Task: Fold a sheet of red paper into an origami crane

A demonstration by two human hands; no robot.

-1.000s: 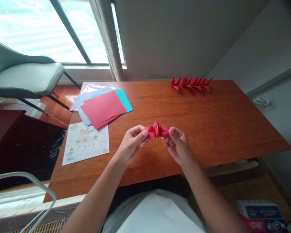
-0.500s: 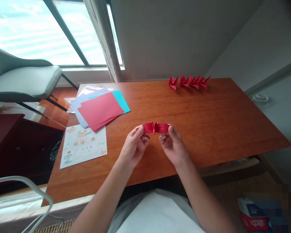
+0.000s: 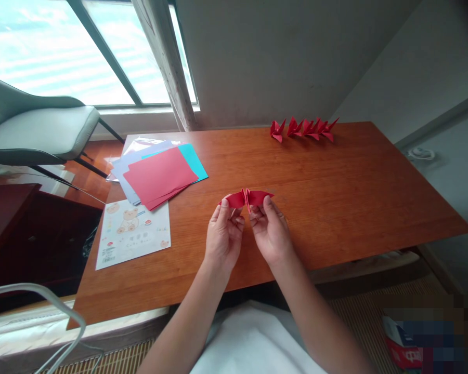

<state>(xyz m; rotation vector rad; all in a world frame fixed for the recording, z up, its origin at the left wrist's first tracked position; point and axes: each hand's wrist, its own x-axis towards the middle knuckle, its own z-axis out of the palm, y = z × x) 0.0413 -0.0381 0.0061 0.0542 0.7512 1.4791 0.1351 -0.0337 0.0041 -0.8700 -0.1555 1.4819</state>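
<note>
A red origami paper crane (image 3: 247, 197) with its wings spread wide is held above the near part of the table. My left hand (image 3: 225, 234) pinches its left wing between thumb and fingers. On the right wing, my right hand (image 3: 271, 228) has its thumb on top and fingers beneath. The wing's pointed tip sticks out past my right thumb. Folded points stand up at the crane's middle. Several finished red paper cranes (image 3: 311, 130) sit in a row at the table's back edge.
Red paper sheets (image 3: 161, 176) lie over lilac and turquoise ones at the table's left. In front of them is a printed bear sheet (image 3: 134, 234). The wooden table (image 3: 354, 197) stretches right. A grey chair (image 3: 42, 124) stands by the window, and a white tube (image 3: 58, 306) curves at lower left.
Both hands have moved closer together along the wings toward the crane's middle. The right wing's tip now shows beyond my thumb, and the crane sits slightly higher in view.
</note>
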